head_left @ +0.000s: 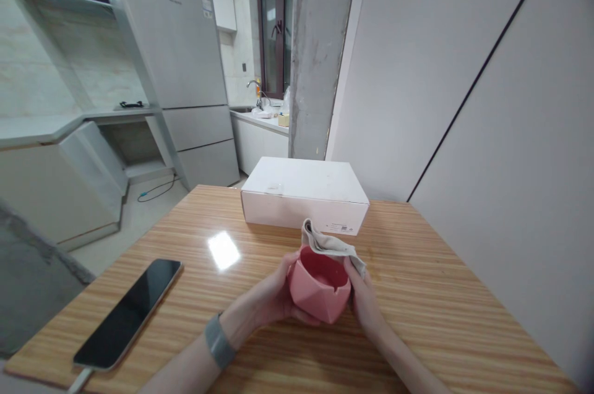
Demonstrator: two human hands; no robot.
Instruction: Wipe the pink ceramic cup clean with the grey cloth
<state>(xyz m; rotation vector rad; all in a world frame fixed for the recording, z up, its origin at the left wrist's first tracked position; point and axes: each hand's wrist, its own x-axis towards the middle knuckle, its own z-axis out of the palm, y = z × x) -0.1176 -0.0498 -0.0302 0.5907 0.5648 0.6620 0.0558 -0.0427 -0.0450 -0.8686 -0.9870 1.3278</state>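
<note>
Left grip [276, 296] cradles pink bowl [319, 298]; right grip [364, 300] pinches cloth [330, 245] against it; closed white box [306, 182] behind.

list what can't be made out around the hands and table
All in the head view:
pink bowl: underside, turned away from the camera
right hand: far side, hidden behind its near side and the cloth
white box: inside, hidden by its closed lid; label print, too small
white cable: far end, cut off by the bottom edge

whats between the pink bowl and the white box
In the head view, the beige cloth in the right hand is between the pink bowl and the white box, with wooden tabletop showing around it.
</note>
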